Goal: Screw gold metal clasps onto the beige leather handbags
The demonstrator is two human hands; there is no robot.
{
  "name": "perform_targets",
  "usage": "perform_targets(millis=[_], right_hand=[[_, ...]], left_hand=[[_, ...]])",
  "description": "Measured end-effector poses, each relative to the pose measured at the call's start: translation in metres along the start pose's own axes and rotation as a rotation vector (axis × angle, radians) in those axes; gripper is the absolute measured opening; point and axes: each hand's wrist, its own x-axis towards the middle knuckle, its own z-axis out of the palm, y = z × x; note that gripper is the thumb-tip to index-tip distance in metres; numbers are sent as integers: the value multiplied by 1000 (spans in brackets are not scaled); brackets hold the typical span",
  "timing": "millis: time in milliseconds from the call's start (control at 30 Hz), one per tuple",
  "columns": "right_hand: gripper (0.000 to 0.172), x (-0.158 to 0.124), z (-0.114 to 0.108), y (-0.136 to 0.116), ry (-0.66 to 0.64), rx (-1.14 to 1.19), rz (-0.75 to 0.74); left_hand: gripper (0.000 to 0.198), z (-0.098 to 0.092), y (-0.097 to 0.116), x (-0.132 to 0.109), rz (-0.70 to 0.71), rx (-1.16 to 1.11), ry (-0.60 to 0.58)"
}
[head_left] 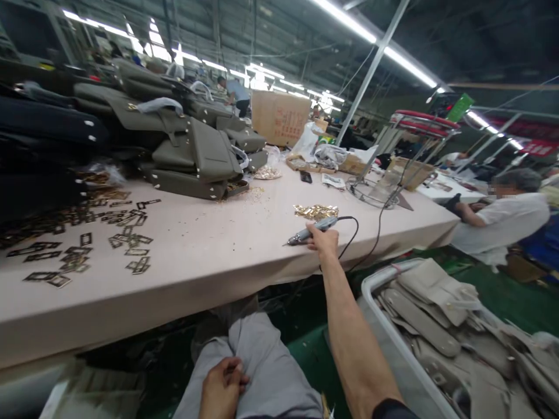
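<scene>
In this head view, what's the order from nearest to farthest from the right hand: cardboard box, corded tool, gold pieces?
1. Corded tool: held in the right hand.
2. Gold pieces: just beyond the hand.
3. Cardboard box: far back, left.

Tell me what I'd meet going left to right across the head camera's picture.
Loose rectangular metal frames, the left hand over the lap, a corded hand tool held in the right hand, a red-topped metal stand, a seated person in white.

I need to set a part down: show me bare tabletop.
Between the frames and the screwdriver, bar scattered specks; also right of the hanging cable, toward the right end of the table. Crowded: the left end, with frames and bags, and the back.
</scene>
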Motion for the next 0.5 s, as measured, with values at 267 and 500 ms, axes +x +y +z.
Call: perform_targets(millis=[267, 500], right_hand=[[37, -8, -16, -2, -116, -164, -15], [40, -9, -45, 8, -97, -245, -135]], left_hand=[[47, 1, 5, 5, -65, 5, -47], [54, 13, 10, 10, -221, 127, -30]])
